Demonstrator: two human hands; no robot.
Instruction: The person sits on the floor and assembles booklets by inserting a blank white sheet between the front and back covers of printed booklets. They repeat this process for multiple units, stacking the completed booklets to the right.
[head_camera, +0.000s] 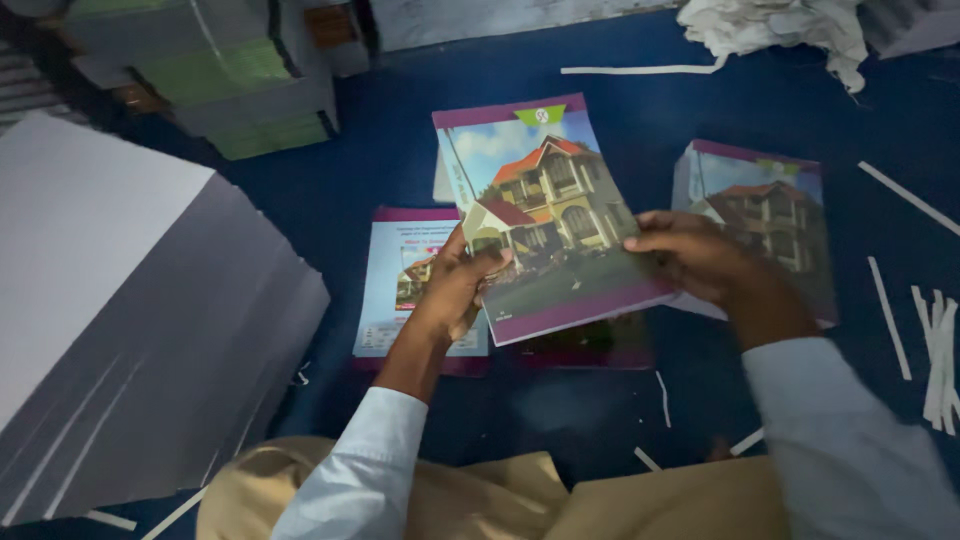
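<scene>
Both hands hold up a thin booklet (545, 215) with a purple border and a picture of a yellow house with an orange roof. My left hand (462, 283) grips its lower left edge, thumb on the cover. My right hand (695, 255) pinches its right edge. Under my left hand a stack of the same booklets (400, 260) lies back cover up on the blue surface. To the right sits another stack (770, 215), front cover up, partly behind my right hand.
A tall, fanned pile of white sheets (120, 310) fills the left side. Green and white paper bundles (235, 85) stand at the back left. Crumpled white paper (790, 30) lies at the back right. Several thin paper strips (935, 350) litter the blue surface (370, 170) on the right.
</scene>
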